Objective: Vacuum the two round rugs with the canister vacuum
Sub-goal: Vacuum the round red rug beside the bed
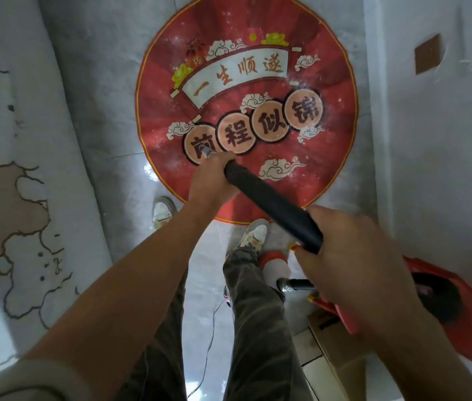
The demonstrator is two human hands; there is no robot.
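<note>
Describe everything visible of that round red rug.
The red rug lies flat on the floor, round, with a thin yellow border. Its print shows a white scroll banner, four peach circles with dark characters, clouds and gold ingots. White specks dust its right side. The vacuum tube, gripped by the left hand and right hand, slants over its near part; one shoe reaches its edge.

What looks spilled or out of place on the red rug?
White powdery specks lie scattered over the red round rug, thickest on its right side near the last round character badge; they look like dust, not print. The rug lies flat, with no visible tears.
</note>
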